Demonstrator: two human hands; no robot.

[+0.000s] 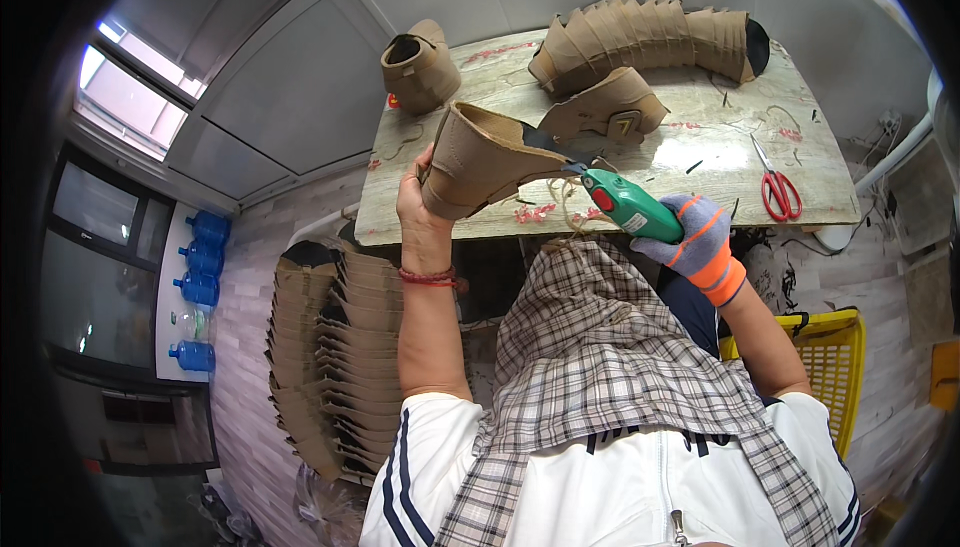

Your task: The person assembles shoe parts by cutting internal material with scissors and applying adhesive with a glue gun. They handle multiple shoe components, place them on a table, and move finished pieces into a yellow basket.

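My bare left hand [424, 195] grips a tan shoe upper [478, 169] by its left side and holds it up over the table's front edge. In my right hand [692, 237], which wears a grey and orange glove, is a green handheld electric cutter [632, 205] with a red button. Its dark tip meets the right end of the upper's edge; the exact contact is too small to make out. Just beyond the held piece, another tan shoe upper [608, 109] with a buckle-like patch lies on the table.
On the wooden table [690, 182] are a nested row of tan uppers [640, 45], a single upper [420, 69] at the far left, red-handled scissors [780, 195] and thread scraps. Stacked uppers [345, 357] stand low on the left. A yellow basket [835, 367] sits right; blue water bottles [200, 257] line the left wall.
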